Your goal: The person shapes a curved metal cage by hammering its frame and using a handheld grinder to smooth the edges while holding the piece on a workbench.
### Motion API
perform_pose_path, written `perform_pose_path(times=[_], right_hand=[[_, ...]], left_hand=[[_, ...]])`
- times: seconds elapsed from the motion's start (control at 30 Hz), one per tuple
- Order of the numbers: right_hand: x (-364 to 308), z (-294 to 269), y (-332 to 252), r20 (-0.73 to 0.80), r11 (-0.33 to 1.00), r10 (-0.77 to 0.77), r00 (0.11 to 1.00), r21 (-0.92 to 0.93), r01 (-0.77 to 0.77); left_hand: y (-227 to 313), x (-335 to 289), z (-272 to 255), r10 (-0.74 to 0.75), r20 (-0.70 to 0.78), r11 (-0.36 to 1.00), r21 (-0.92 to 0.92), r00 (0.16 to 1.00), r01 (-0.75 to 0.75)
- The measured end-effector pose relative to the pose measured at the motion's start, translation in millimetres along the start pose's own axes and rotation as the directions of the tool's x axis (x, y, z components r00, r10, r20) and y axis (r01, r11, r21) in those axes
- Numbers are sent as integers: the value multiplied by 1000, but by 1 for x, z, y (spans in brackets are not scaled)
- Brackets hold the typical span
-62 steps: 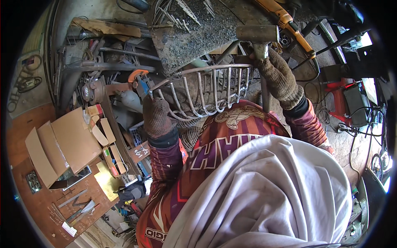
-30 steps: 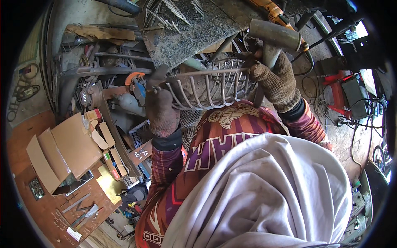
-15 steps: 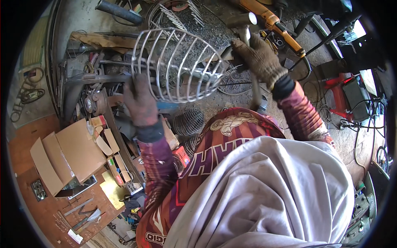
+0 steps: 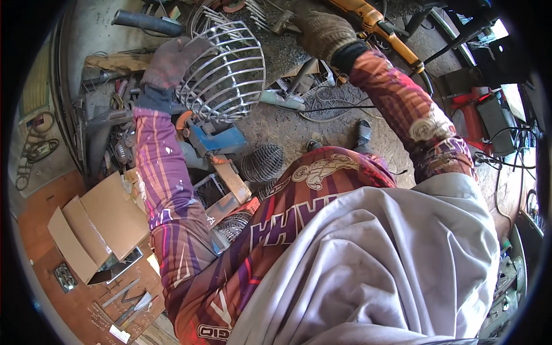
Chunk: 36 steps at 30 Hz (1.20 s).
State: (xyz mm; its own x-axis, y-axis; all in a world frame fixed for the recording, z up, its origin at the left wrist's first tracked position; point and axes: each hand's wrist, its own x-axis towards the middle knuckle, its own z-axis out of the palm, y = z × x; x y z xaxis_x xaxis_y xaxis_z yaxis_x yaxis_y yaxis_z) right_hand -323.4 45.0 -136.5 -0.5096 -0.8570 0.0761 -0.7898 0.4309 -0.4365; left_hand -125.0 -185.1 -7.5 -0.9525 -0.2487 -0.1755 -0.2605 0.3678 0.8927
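My gloved left hand [image 4: 172, 62] grips the rim of a rounded cage of bent metal rods [image 4: 234, 72], out ahead on the left. The cage is tilted, and the fingers are partly hidden behind its rods. To its right, my right hand [image 4: 325, 35] in a brown knitted glove is closed around a hammer [image 4: 283, 23]. The hammer's head points toward the cage and is apart from it. Its handle is mostly hidden by the glove.
A yellow power tool [image 4: 382, 31] lies beyond my right hand. Below the cage stand a blue metal piece [image 4: 218, 138] and a dark coiled wire cage [image 4: 263, 162]. An opened cardboard box [image 4: 112, 215] rests on the brown board at left. Cables [image 4: 328, 115] cross the floor.
Both hands have moved left and farther away. The cage has turned in my left hand's grip, and the hammer has swung left, its head now nearer the far edge.
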Motion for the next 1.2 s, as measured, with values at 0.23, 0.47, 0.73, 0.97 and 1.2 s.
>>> perform_pose_path(times=[0.23,0.47,0.73,0.97,1.2], right_hand=[[-73,-88,0,-439,981,119,891,190,-37],[-123,-67,86,-436,925,354,827,31,-380],[-121,-63,98,-327,908,410,852,61,-414],[-99,-69,113,310,699,315,897,564,-440],[-88,-66,156,645,175,41,763,747,-641]], left_hand=[[7,53,21,-229,-25,624,763,973,166],[-2,62,26,-144,-51,498,859,988,117],[6,57,30,-148,-29,617,778,989,115],[-10,36,43,437,-129,349,936,890,-36],[-9,-35,68,476,-512,616,774,715,145]])
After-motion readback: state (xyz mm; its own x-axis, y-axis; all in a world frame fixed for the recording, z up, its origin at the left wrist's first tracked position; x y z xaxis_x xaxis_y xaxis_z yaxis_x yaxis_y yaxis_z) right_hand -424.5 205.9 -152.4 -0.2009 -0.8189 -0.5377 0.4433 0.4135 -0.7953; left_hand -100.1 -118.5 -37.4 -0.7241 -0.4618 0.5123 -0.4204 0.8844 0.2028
